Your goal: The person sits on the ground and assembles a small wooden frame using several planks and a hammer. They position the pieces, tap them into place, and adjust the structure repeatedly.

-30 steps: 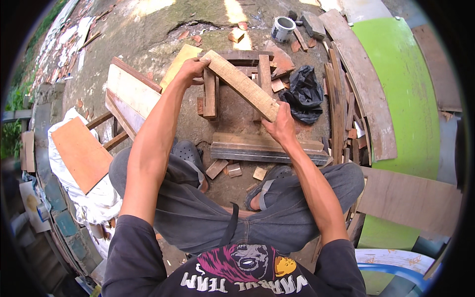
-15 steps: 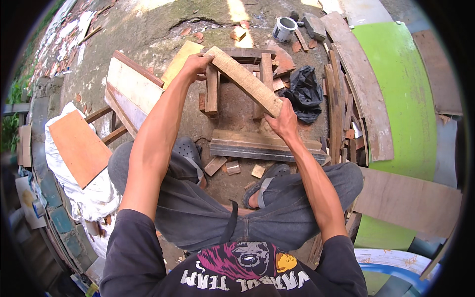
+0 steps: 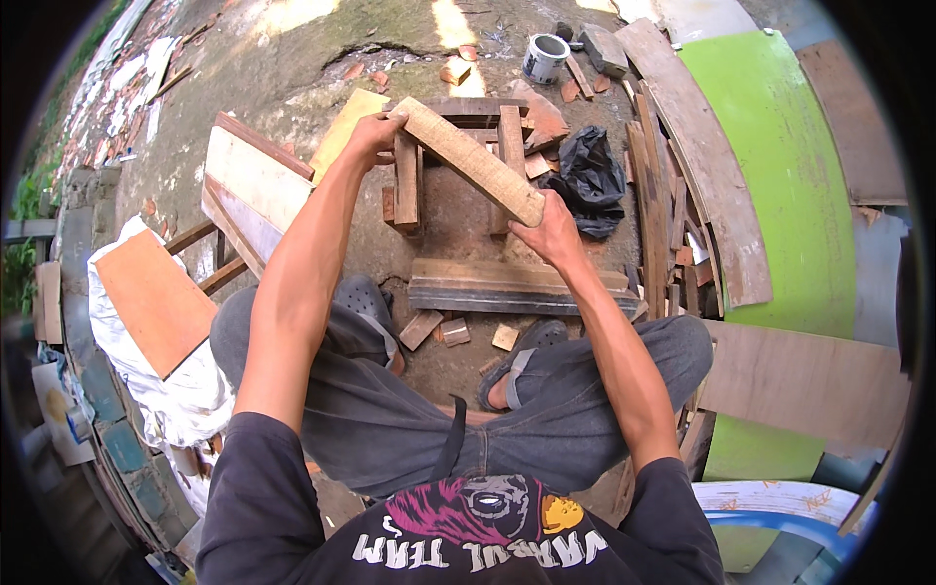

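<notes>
A light-brown wooden plank (image 3: 470,161) is held slantwise in front of me, its left end farther away than its right. My left hand (image 3: 374,136) grips the far left end, and my right hand (image 3: 549,229) is closed around the near right end. Behind and below the plank stands a low wooden frame (image 3: 407,185) of upright blocks and a darker crosspiece, partly hidden by the plank. Nearer my feet, a stack of long wooden pieces (image 3: 517,278) with a dark front edge lies across the ground.
Small wood offcuts (image 3: 455,332) lie between my feet. To the right are a crumpled black plastic bag (image 3: 590,185), a pile of wood strips (image 3: 651,195) and a green panel (image 3: 780,156). A can (image 3: 545,58) stands farther off. An orange board (image 3: 156,297) rests on white sacking at left.
The scene has shifted slightly left in view. Both hands keep their hold on the plank, which stays at nearly the same slant.
</notes>
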Demonstrator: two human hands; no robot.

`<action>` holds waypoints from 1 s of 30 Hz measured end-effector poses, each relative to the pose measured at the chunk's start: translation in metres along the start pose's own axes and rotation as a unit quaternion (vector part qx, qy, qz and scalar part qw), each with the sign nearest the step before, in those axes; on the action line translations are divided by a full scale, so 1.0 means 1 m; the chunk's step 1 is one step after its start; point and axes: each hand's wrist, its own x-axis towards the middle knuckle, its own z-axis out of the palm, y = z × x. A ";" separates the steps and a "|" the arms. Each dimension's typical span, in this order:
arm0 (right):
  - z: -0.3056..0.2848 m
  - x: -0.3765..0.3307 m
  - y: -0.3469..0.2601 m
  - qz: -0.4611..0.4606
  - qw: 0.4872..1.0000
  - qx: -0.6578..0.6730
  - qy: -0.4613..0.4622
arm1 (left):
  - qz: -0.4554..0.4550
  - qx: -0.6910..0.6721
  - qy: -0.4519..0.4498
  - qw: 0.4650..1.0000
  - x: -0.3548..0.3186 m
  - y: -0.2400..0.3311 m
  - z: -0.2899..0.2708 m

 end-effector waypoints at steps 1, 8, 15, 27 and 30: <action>-0.002 0.001 -0.006 0.009 1.000 -0.004 -0.001 | -0.003 -0.003 0.000 1.000 -0.002 0.001 -0.001; -0.017 0.011 -0.041 0.095 0.985 -0.112 -0.090 | -0.006 -0.014 0.005 1.000 -0.011 0.003 -0.003; -0.020 0.013 -0.034 0.063 0.989 -0.085 -0.103 | -0.006 -0.033 -0.008 0.999 -0.014 0.007 -0.006; -0.017 0.013 -0.025 0.032 0.994 -0.037 -0.093 | -0.013 -0.028 0.007 1.000 -0.013 0.010 -0.007; -0.016 0.014 -0.024 0.048 0.993 -0.037 -0.097 | -0.016 -0.036 0.006 0.999 -0.013 0.013 -0.005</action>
